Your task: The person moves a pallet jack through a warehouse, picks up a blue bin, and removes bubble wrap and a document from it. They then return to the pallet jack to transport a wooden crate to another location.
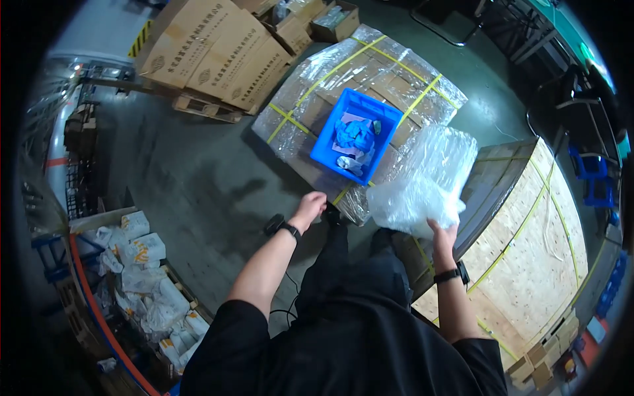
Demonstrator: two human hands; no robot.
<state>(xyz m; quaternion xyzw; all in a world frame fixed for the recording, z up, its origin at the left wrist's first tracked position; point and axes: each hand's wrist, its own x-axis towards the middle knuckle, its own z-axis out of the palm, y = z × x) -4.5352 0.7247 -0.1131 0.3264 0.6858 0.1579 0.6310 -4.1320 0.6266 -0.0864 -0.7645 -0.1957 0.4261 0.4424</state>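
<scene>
Gripped in my right hand (444, 239) is the near edge of a bundle of clear plastic wrap (429, 178), crumpled at its near end and smoother at its far end. My left hand (309, 210) is closed beside the near corner of a carton stack (300, 99) wrapped in film with yellow straps; whatever its fingers may hold is hidden. On that stack rests a blue plastic bin (325, 146). Inside it lie a crumpled blue cloth-like item (355, 135) and some white pieces (350, 165). The plastic bundle overlaps the stack's right side.
To the right stands a large strapped plywood crate (528, 257). Big cardboard boxes (218, 56) sit on a wooden pallet (206, 107) at the far left. White plastic packages (146, 280) fill a container at left, by a red rail (99, 317). A dark cable (290, 310) runs near my legs.
</scene>
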